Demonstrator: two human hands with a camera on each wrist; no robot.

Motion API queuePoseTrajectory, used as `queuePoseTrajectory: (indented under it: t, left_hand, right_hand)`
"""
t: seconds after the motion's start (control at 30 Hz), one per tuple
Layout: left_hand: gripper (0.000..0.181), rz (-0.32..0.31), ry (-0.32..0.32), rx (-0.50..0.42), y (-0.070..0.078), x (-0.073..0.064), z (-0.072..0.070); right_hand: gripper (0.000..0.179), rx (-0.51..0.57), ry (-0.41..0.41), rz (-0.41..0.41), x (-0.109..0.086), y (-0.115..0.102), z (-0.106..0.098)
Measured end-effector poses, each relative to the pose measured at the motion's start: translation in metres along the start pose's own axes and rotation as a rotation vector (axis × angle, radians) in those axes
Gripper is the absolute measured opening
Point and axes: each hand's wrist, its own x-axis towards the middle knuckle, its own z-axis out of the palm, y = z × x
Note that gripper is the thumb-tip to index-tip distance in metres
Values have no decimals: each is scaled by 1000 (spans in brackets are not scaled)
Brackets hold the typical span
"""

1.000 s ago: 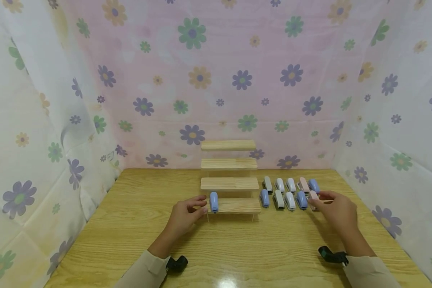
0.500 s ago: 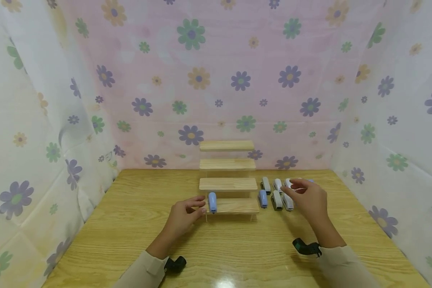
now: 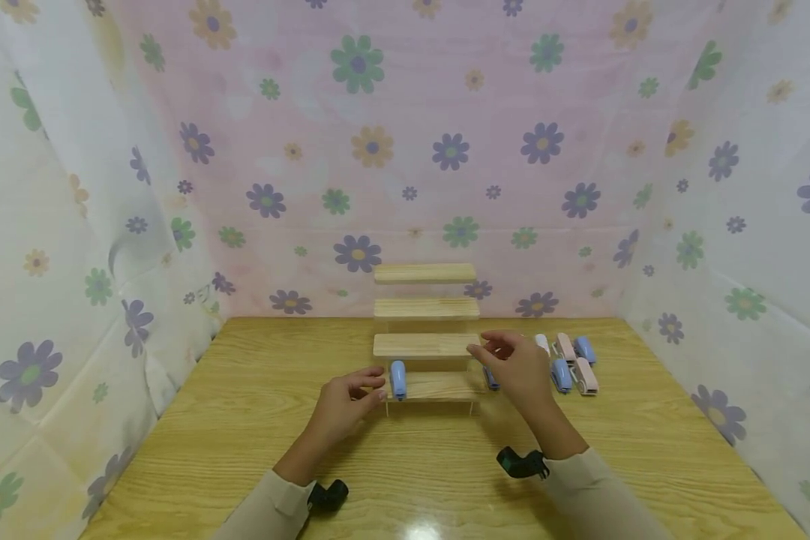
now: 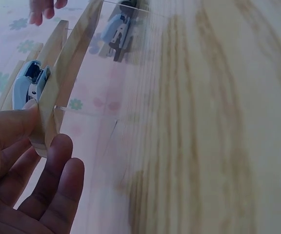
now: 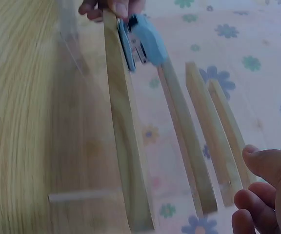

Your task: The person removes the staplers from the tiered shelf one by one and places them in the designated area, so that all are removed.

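A small light-blue stapler (image 3: 397,379) stands at the left end of the lowest step of a wooden tiered rack (image 3: 427,346). At that end, my left hand (image 3: 343,405) holds the step's edge. In the left wrist view its thumb (image 4: 18,124) lies beside the stapler (image 4: 22,90), while other fingers reach around the board's end. My right hand (image 3: 520,371) hovers by the rack's right side, fingers loosely bent, holding nothing. Behind it, a blue stapler (image 3: 491,377) is partly hidden. In the right wrist view, the thumb (image 5: 262,161) and fingers stand apart near the upper boards.
Right of the right hand are more staplers: white (image 3: 542,344), pink (image 3: 565,346), blue (image 3: 584,349), blue (image 3: 562,376) and pink (image 3: 585,376). The hand covers others. All rest on the wooden table (image 3: 405,457), with a flowered cloth (image 3: 418,150) around it.
My right hand has swept left from the pink stapler at the row's right end, past the other staplers, to the rack's right side. My left hand and the stapler on the rack have stayed put.
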Motion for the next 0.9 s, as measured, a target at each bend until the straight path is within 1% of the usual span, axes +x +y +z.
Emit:
queuePoseTrajectory:
  t: [0.13,0.23,0.37,0.47,0.53,0.6,0.67,0.77,0.9]
  left_hand:
    - [26,8,-2,33,0,-1,-1]
    - [27,6,-14,42,2,-1,-1]
    - [30,8,-36,47,5,-3,-2]
    - [35,17,-58,62,8,-4,-3]
    - [38,21,-68,75,10,-4,-5]
    - [39,23,-74,89,10,-5,-5]
    - [39,20,-70,99,11,-4,-5]
    - [38,18,-66,117,11,-4,-5]
    - [37,21,-63,138,11,-2,-3]
  right_hand:
    - [40,39,-33,-46,-5,-15,17]
    - [37,50,-60,-56,-10,-25,29]
    - [35,87,-120,-28,-15,-40,43]
    - [37,125,-189,-3,-21,-50,53]
    - [40,152,-237,12,-25,-54,59]
    - [44,170,-266,18,-30,-56,65]
    - [48,178,-279,22,-34,-57,71]
    - [54,181,-276,23,-40,-58,76]
    - [54,140,-277,16,-45,-60,79]
